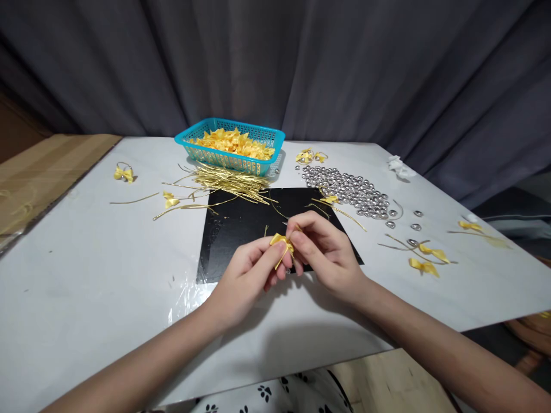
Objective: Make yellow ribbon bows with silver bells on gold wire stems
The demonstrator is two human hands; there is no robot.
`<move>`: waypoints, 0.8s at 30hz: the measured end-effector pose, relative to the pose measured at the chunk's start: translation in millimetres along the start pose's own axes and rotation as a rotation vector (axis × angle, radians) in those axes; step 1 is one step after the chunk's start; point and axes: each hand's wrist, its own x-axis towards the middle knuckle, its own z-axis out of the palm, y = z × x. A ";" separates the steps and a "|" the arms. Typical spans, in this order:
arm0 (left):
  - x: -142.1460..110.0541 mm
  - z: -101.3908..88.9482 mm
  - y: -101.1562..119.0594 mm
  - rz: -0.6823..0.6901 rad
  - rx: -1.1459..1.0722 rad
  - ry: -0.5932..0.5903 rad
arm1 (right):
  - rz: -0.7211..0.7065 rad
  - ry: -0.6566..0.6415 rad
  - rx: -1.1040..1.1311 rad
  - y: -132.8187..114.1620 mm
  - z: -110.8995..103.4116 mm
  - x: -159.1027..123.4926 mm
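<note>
My left hand [249, 272] and my right hand [325, 249] meet above the near edge of a black mat [241, 223]. Both pinch a small yellow ribbon bow [279, 241] between their fingertips, and a thin gold wire tie runs through it. A teal basket [230, 143] full of yellow bows stands at the back centre. A heap of gold wire ties [228, 182] lies just in front of the basket. A pile of small silver beads [348, 189] spreads out to the right of the mat.
Loose yellow bows lie about the white table [86, 275]: one at far left [123, 173], one by the ties [171, 199], some at the right [424, 265]. Brown cardboard [43, 172] borders the left. A dark curtain hangs behind.
</note>
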 end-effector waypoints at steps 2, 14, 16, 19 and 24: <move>-0.2 -0.4 -0.3 0.001 -0.004 0.000 | -0.004 -0.004 0.006 -0.3 -0.1 0.4; 0.7 0.6 0.8 0.002 -0.029 -0.020 | 0.028 -0.005 0.033 -1.5 0.2 -0.1; 0.0 0.7 0.6 0.004 -0.027 -0.019 | 0.024 -0.012 0.039 -0.7 0.1 0.0; -0.5 0.3 0.0 0.008 -0.016 -0.022 | 0.004 -0.024 0.048 -0.4 -0.2 0.3; -0.2 -0.8 -1.5 0.013 0.001 -0.015 | -0.064 -0.048 0.008 -1.1 -0.5 1.4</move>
